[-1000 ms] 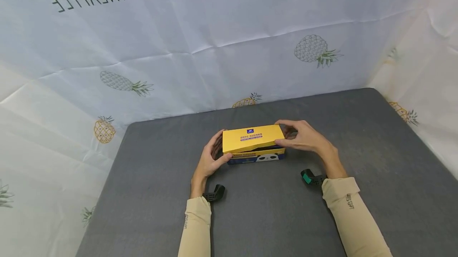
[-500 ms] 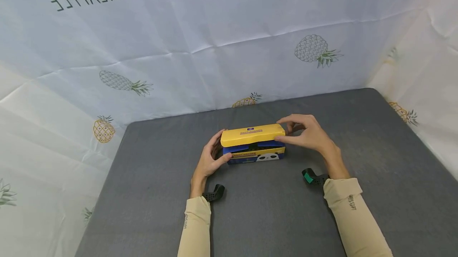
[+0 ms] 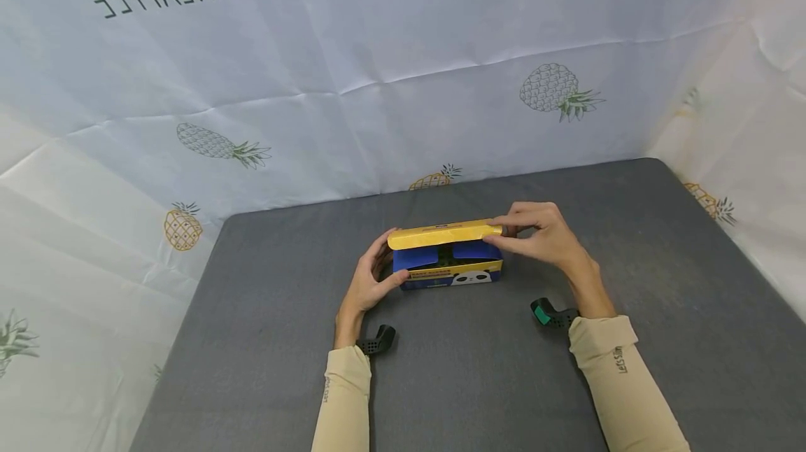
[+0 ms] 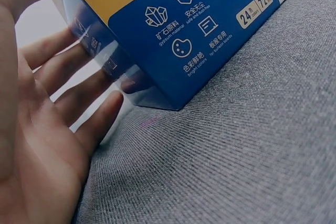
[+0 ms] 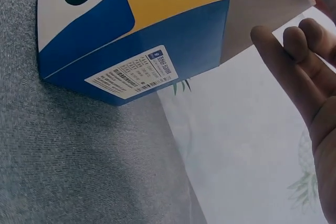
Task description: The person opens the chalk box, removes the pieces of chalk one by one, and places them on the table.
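A yellow and blue box (image 3: 448, 274) with a panda on its front sits on the grey table (image 3: 478, 382). My left hand (image 3: 370, 283) holds its left end, thumb on the front and fingers behind. My right hand (image 3: 540, 238) pinches the right end of the yellow lid (image 3: 443, 234), which is raised, showing two blue inner flaps (image 3: 441, 254). The left wrist view shows the box's blue end (image 4: 199, 30) with my fingers (image 4: 58, 114) lying straight behind it. In the right wrist view the box's other end (image 5: 131, 40) shows, with the lifted lid (image 5: 262, 9) above my fingers (image 5: 299, 72).
White cloth printed with pineapples (image 3: 554, 92) hangs behind the table and along both sides. The table's back edge (image 3: 441, 189) lies just beyond the box. Black wrist mounts (image 3: 376, 340) sit at both sleeves.
My right hand has lifted the lid higher, from nearly flat to raised, so the blue inner flaps now show. The left hand and the box have stayed put.
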